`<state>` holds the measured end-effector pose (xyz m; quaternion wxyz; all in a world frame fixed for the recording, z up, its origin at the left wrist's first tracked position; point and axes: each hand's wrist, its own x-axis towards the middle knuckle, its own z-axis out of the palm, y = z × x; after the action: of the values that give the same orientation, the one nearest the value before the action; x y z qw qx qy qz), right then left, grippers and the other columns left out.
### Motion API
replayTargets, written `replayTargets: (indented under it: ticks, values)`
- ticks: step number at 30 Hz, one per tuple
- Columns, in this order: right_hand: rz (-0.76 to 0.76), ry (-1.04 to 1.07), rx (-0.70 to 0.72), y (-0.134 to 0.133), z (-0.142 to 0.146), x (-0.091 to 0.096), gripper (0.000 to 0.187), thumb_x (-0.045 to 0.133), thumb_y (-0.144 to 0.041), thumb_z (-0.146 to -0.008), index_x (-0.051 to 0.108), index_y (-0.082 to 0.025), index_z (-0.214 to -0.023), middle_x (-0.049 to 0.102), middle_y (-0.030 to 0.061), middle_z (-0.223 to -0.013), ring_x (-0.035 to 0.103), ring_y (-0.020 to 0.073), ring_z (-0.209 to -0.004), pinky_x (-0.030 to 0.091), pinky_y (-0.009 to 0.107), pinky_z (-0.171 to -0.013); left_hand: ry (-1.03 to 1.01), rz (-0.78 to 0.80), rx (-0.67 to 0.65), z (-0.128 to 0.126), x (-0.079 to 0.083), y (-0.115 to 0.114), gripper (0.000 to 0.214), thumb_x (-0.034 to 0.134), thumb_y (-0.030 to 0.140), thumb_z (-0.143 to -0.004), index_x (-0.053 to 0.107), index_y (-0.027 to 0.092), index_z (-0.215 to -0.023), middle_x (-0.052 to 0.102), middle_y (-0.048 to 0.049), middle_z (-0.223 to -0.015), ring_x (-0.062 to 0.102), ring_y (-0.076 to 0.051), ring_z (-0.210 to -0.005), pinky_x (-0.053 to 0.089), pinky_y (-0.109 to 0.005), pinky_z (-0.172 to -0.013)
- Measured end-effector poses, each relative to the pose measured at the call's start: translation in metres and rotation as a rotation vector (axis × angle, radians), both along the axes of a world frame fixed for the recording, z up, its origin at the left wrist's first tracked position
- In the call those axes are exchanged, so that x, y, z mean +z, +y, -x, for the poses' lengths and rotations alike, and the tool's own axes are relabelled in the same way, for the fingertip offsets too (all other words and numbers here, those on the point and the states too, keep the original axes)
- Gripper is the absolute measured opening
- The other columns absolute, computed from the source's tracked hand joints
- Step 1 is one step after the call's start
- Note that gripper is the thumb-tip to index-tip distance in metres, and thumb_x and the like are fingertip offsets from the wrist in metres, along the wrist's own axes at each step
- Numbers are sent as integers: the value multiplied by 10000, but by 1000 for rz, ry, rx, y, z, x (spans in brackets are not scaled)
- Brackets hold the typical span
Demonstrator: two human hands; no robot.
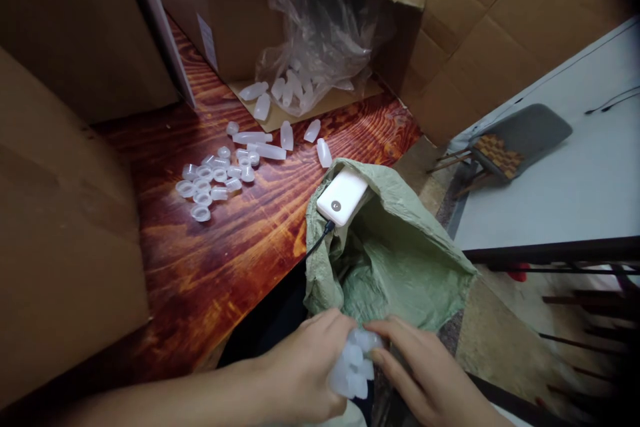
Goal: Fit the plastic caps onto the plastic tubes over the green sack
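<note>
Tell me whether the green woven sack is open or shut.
Open: the green woven sack's mouth gapes wide, showing its inside, with a white power bank resting on its rim.

dim, warm indoor light with soft, blurred edges

glare streaks the glossy wooden tabletop (220, 240) at centre; the white floor (575, 173) at right is brightest. dark vignette fills the right corners, and cardboard at upper left sits in shadow. both hands at the bottom edge are blurred, as are the rods at lower right.

Cluster of small translucent white plastic bottles (354, 363) bunched together just above the green sack's (400, 260) open mouth.
</note>
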<state>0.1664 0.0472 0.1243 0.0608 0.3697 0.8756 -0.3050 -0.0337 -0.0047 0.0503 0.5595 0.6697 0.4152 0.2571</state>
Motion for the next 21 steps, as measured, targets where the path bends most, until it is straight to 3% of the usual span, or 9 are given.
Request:
replayTargets:
  ticks: [3, 5, 7, 9, 11, 14, 18, 21]
  values:
    - [5, -18, -96, -4, -3, -8, 282, 352, -357, -1027, 572, -220, -917, 647, 2, -754, 643, 162, -674, 481, 270, -608, 61, -12, -28, 0, -1, -1, 396, 622, 198, -605, 479, 197, -974, 514, -44, -1034, 518, -226, -957, 462, -338, -800]
    - [-93, 19, -75, -5, -7, -6, 283, 340, -375, -1033, 571, -212, -1051, 671, 6, -771, 657, 153, -671, 483, 249, -606, 90, -23, -45, 1, -1, 0, 423, 625, 183, -606, 478, 190, -1002, 510, -51, -1053, 507, -230, -981, 467, -345, -833]
    - [-230, 65, 59, -6, -11, -1, 346, 330, -414, -1033, 481, -210, -1268, 680, 8, -784, 664, 157, -655, 483, 247, -587, 109, -48, -69, 2, 1, 2, 410, 627, 174, -620, 476, 185, -1001, 513, -54, -1057, 499, -231, -998, 466, -347, -860]
    - [-296, 44, 209, -6, -15, 2, 427, 325, -477, -1022, 421, -217, -1347, 663, -4, -736, 653, 172, -601, 460, 263, -533, 127, -71, -102, 3, 2, 2, 410, 643, 177, -633, 475, 183, -1007, 516, -56, -1072, 494, -233, -1017, 467, -345, -875]
    - [-283, -19, 251, -6, -18, 5, 408, 309, -487, -1023, 476, -226, -1287, 657, -12, -710, 655, 177, -587, 445, 269, -514, 151, -89, -137, 3, 3, 2, 442, 664, 186, -643, 474, 182, -1042, 516, -60, -1095, 492, -236, -1033, 473, -342, -877]
    - [-290, -21, 196, -8, -22, 6, 435, 240, -465, -1037, 487, -198, -1275, 687, 11, -751, 676, 173, -643, 459, 263, -557, 192, -110, -176, 3, 4, 1, 511, 697, 195, -636, 466, 179, -1091, 517, -65, -1121, 496, -241, -1040, 481, -345, -870]
    - [-277, -47, 288, -9, -28, 3, 493, 317, -550, -1000, 491, -227, -1330, 664, 0, -699, 647, 182, -569, 430, 274, -520, 207, -139, -195, 3, 5, 0, 477, 688, 177, -644, 471, 175, -1068, 524, -68, -1114, 498, -242, -1031, 486, -352, -867]
    - [-230, -77, 204, -8, -31, 2, 397, 303, -457, -1027, 516, -220, -1265, 687, 5, -742, 674, 184, -619, 444, 276, -537, 196, -148, -200, 2, 4, 0, 469, 685, 175, -640, 477, 173, -1060, 528, -72, -1107, 500, -247, -1023, 488, -358, -863]
